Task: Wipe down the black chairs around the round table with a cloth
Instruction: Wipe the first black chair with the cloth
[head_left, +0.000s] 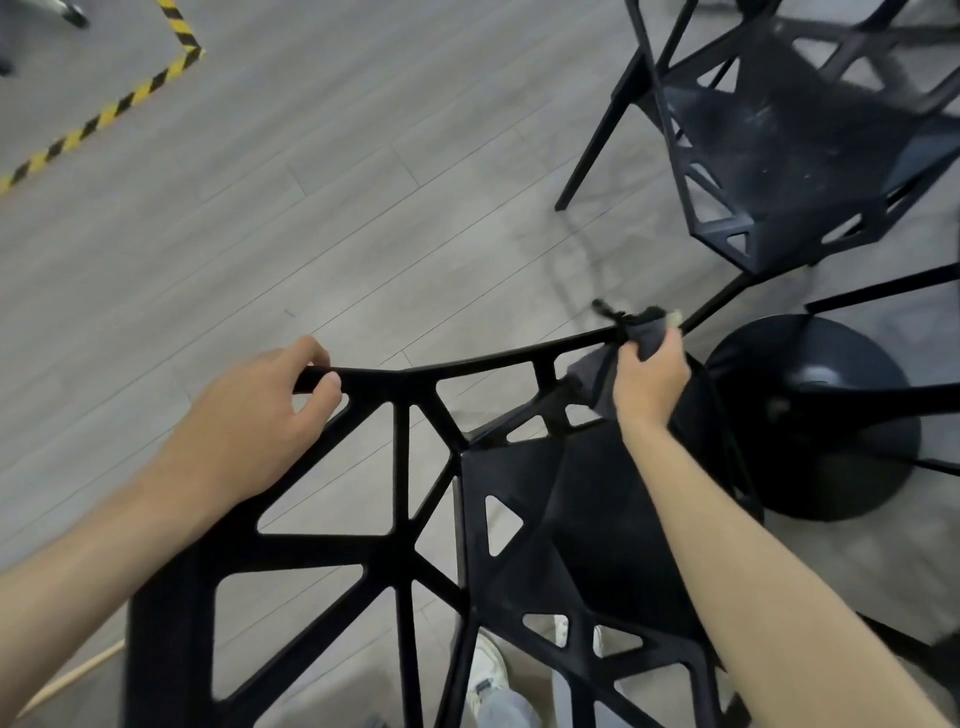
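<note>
Black chair (415, 395) stands before you: keep your left hand (260, 415) gripping its top rail, and with right-hand fingers (649, 374) bunched around the cloth (597, 379), wipe along the rail's far end.

Office or workplace break area, likely: grey wood-look plank floor (363, 182), yellow-black hazard tape (104, 117) marking a zone, matching black geometric plastic chairs (789, 156), black round pedestal table base (821, 415).

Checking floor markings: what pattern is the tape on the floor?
Yellow and black diagonal stripes on the floor tape, clearest in the head view.
</note>
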